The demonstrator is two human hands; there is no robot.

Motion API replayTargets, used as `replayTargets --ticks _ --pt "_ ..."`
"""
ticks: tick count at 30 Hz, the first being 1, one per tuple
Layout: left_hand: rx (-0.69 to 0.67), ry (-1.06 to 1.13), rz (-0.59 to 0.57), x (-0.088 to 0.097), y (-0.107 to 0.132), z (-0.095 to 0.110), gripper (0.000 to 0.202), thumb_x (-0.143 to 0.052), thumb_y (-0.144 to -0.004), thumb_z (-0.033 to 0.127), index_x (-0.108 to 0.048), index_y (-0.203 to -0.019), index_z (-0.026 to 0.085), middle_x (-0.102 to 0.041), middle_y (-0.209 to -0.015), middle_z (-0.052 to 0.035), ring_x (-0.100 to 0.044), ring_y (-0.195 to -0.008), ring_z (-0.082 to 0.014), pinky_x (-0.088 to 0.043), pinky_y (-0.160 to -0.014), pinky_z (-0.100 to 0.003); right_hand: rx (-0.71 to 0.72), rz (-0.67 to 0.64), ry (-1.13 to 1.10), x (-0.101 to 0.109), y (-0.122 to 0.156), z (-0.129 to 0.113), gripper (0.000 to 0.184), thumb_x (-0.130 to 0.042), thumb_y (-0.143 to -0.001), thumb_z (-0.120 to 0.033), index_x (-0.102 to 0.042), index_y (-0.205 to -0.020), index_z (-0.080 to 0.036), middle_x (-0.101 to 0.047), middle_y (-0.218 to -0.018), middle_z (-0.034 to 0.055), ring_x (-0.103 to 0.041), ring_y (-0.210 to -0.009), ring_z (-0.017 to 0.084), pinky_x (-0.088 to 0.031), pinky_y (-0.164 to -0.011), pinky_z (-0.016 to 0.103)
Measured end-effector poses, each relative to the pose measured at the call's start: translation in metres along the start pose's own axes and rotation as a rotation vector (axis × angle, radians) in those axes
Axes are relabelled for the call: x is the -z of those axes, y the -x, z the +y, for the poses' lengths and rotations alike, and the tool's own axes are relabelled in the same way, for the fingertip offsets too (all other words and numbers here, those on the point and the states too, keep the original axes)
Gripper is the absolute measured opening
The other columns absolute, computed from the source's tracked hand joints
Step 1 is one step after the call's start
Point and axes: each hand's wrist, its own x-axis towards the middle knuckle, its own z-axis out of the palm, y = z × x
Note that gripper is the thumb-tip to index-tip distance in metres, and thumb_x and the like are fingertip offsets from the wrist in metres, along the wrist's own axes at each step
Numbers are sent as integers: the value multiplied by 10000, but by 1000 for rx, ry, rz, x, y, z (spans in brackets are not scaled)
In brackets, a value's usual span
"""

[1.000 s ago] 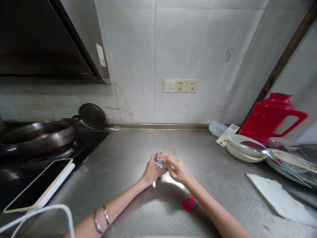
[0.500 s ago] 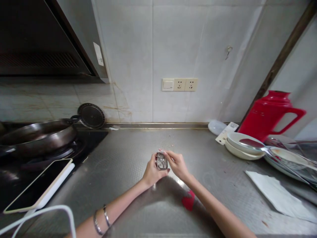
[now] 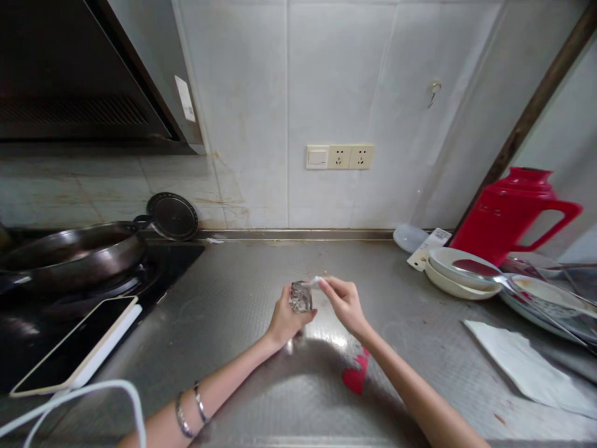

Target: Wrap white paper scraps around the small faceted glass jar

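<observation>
My left hand (image 3: 285,320) is wrapped round a small, shiny, clear-grey glass (image 3: 300,298), held above the steel counter (image 3: 242,298). Its fingers curl behind the glass and the thumb lies along the near side. Just to the right, my right hand (image 3: 344,302) pinches a small white piece (image 3: 313,283) between thumb and fingertips. The piece looks like folded tissue and reaches to the top rim of the glass; whether it touches the rim, I cannot tell.
On the left, a pan (image 3: 74,255) sits on the black stove, with a phone (image 3: 74,345) and white cable (image 3: 125,386) nearer. A red thermos (image 3: 508,214), stacked bowls (image 3: 459,286) and a white paper sheet (image 3: 527,364) are on the right. A red heart-shaped mark (image 3: 355,376) shows ahead.
My right hand has drawn slightly up and right from the glass, and the white piece in its fingers now shows more. My left hand, with the glass, has shifted slightly left and up.
</observation>
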Motion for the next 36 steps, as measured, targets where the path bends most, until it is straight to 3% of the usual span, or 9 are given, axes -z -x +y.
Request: replayTargets --ticks 2,4,9,14,19,21,25,31,36 --pt "16 3 15 1 1 5 518 -737 -608 244 -475 -1045 151 -608 -787 5 -580 -673 -122 -466 -630 -245 -64 86 -6 -2 -2 6 302 -479 -922 -362 -731 -957 -199 -745 -896 59 -696 -812 210 -551 -722 295" --pt "20 9 24 0 1 6 500 -741 -601 239 -478 -1018 154 -589 -751 21 -559 -636 -107 -456 -600 -229 -65 57 6 -7 -1 11 305 -472 -924 -367 -717 -1012 -208 -740 -959 60 -697 -848 217 -556 -759 316" --pt "40 94 13 1 -1 2 555 -746 -594 325 -457 -1041 165 -564 -739 28 -510 -552 -86 -427 -461 -193 134 -86 29 -15 6 9 283 -449 -936 -274 -679 -1095 -231 -691 -1116 67 -651 -1042 226 -531 -902 375" --pt "110 121 42 7 -8 1 577 -739 -596 424 -458 -1035 177 -597 -880 -30 -579 -697 -141 -447 -443 -182 271 -131 32 -13 7 -4 298 -435 -937 -216 -654 -1136 -254 -713 -1061 34 -653 -1038 217 -462 -1014 442" --pt "25 44 40 5 -7 -2 551 -761 -583 320 -473 -1027 164 -588 -803 -2 -565 -662 -124 -465 -557 -225 112 93 97 -12 5 2 260 -460 -934 -274 -689 -1056 -263 -721 -1037 23 -617 -1095 251 -490 -976 439" --pt "-35 2 16 2 -4 -3 540 -763 -583 268 -475 -1027 159 -600 -812 -3 -575 -689 -129 -470 -630 -243 66 109 122 -12 4 7 251 -477 -926 -292 -691 -1051 -249 -716 -1054 39 -637 -1065 255 -513 -941 419" --pt "-107 -30 -37 -2 2 -3 574 -750 -589 209 -461 -1083 165 -633 -937 -42 -609 -805 -167 -478 -717 -270 69 -58 124 -16 4 8 273 -447 -938 -279 -669 -1093 -245 -716 -1056 53 -686 -958 223 -556 -849 345" --pt "-101 -15 -39 -4 0 -8 535 -731 -591 199 -466 -1055 173 -653 -953 -47 -629 -821 -177 -482 -699 -263 252 -179 76 -15 5 -1 312 -385 -953 -223 -622 -1156 -238 -697 -1101 62 -636 -1071 205 -442 -1024 430" --pt "-73 -58 -1 -2 -5 -12 478 -735 -613 254 -480 -1008 170 -662 -905 -44 -632 -797 -174 -477 -676 -256 238 -277 18 -9 6 -7 288 -404 -950 -244 -662 -1078 -239 -718 -1031 39 -645 -1052 212 -394 -1058 436"
